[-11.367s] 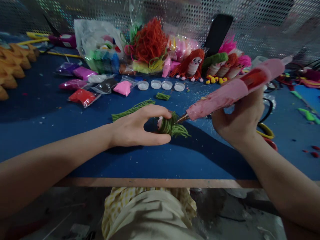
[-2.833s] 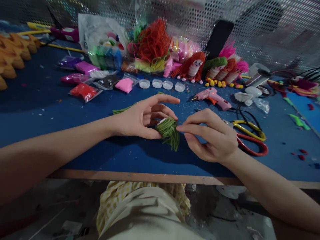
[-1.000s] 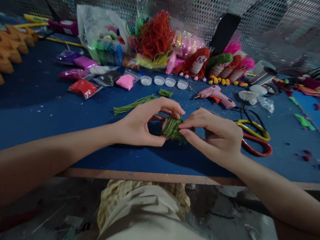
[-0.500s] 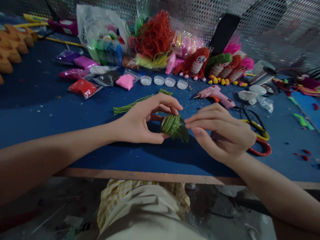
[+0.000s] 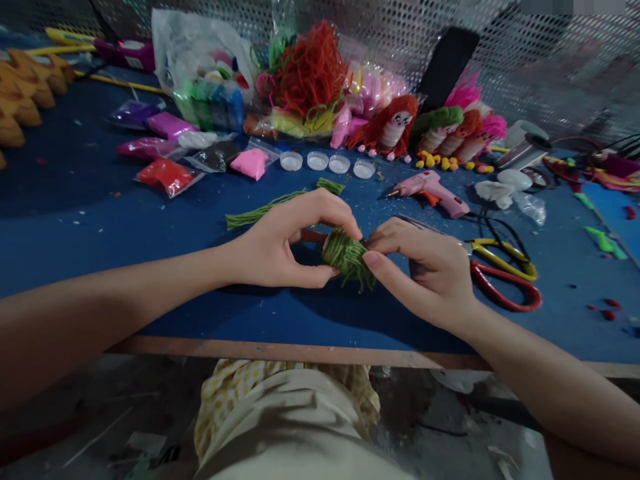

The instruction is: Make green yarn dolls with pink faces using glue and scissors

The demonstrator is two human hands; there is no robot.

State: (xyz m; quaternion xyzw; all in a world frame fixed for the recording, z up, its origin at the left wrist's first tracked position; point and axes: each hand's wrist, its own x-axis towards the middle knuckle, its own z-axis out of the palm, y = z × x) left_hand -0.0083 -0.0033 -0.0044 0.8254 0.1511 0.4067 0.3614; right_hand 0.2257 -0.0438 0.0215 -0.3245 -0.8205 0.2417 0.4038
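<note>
A small green yarn piece (image 5: 346, 253) is held above the blue table near its front edge, its loose strands hanging to the right and down. My left hand (image 5: 295, 243) grips it from the left, thumb below and fingers curled over the top. On its right side, my right hand (image 5: 425, 267) pinches the yarn strands between thumb and forefinger. Behind my left hand lie a green yarn bundle (image 5: 260, 211) and a short green yarn piece (image 5: 331, 186).
Scissors (image 5: 510, 277) with red and yellow handles lie beside my right hand. Behind it is a pink glue gun (image 5: 431, 191). Four clear round lids (image 5: 318, 161), bagged clay (image 5: 170, 175) and yarn-haired dolls (image 5: 395, 127) line the back.
My right hand has moved left and closed in on the yarn strands, uncovering more of the scissors. The strands now hang more spread out. My left hand has barely moved.
</note>
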